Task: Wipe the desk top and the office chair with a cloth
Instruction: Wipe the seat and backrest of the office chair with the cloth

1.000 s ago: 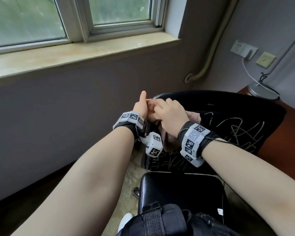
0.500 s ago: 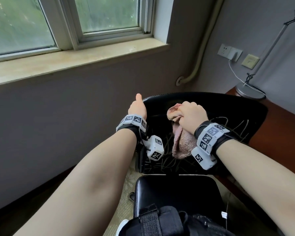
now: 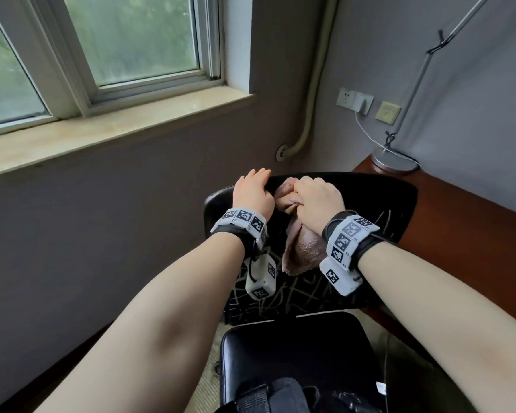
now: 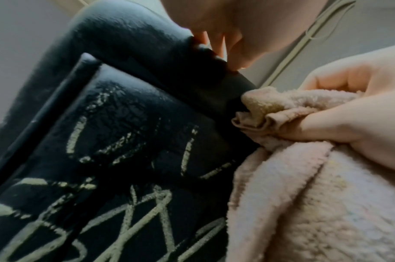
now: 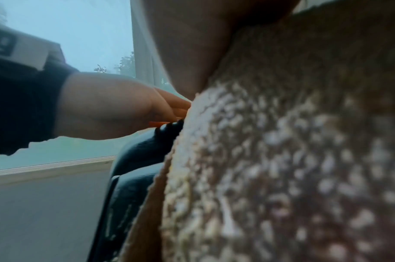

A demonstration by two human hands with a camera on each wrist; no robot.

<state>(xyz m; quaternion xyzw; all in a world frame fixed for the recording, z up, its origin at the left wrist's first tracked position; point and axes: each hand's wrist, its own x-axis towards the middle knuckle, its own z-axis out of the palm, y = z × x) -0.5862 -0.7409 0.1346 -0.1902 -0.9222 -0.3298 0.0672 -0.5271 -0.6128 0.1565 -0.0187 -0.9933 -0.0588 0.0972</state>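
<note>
At the top edge of the office chair (image 3: 355, 204) backrest, the right hand (image 3: 316, 201) clenches a bunched pink cloth (image 3: 301, 251), its loose end hanging down the back. The left hand (image 3: 251, 195) curls over the rim beside it, steadying. Wiping well likely means firm, overlapping strokes along the rim. The cloth is fluffy terry; the backrest is cracked black leatherette with pale scribbles.

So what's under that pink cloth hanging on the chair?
The cloth, gripped by the right hand, hangs over the black chair back, which shows pale scribbled lines around it. Whether lines continue beneath the cloth is hidden.
</note>
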